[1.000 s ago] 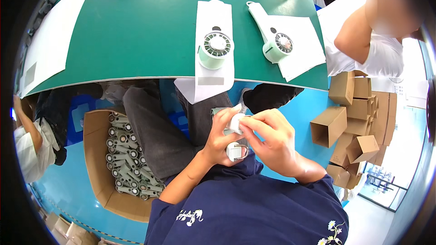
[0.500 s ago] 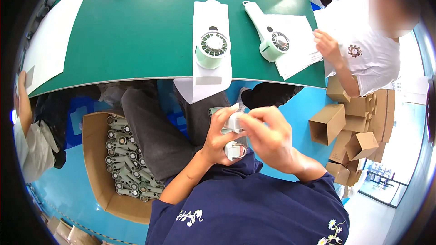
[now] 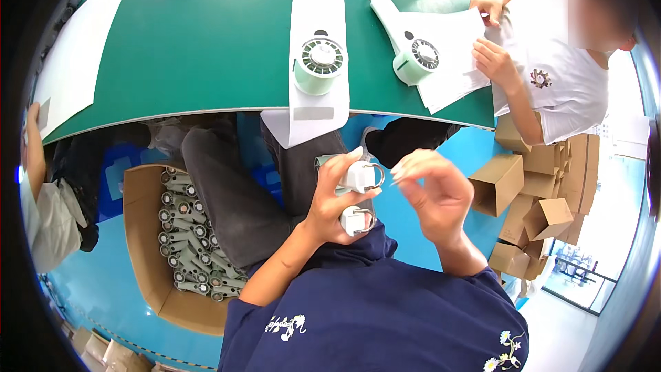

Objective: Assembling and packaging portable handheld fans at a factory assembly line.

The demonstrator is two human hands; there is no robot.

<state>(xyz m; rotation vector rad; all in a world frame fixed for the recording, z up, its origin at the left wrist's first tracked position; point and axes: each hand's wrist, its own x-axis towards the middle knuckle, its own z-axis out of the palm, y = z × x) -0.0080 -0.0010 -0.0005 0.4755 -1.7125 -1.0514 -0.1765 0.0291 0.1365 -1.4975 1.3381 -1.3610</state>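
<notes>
My left hand [image 3: 325, 201] is closed around two handheld fans, one above the other, with their white handle ends toward me. The upper fan end [image 3: 355, 178] and the lower fan end [image 3: 352, 222] each carry a metal loop standing out to the right. Most of both fans is hidden behind my fingers. Just right of the upper loop, apart from it, my right hand [image 3: 439, 196] has thumb and forefinger drawn together in a pinch. Whatever may be between those fingertips is too small to make out.
A pale green fan [image 3: 317, 81] lies on a white sheet on the green table [image 3: 206, 48]. Another fan [image 3: 413, 69] rests on papers before a co-worker [image 3: 551, 69]. At lower left, a carton [image 3: 144, 262] holds many fans. Cardboard boxes [image 3: 513, 179] stand at right.
My right hand has pulled away to the right from the upper fan end, whose metal loop now sticks out. The co-worker's other hand has come to the papers.
</notes>
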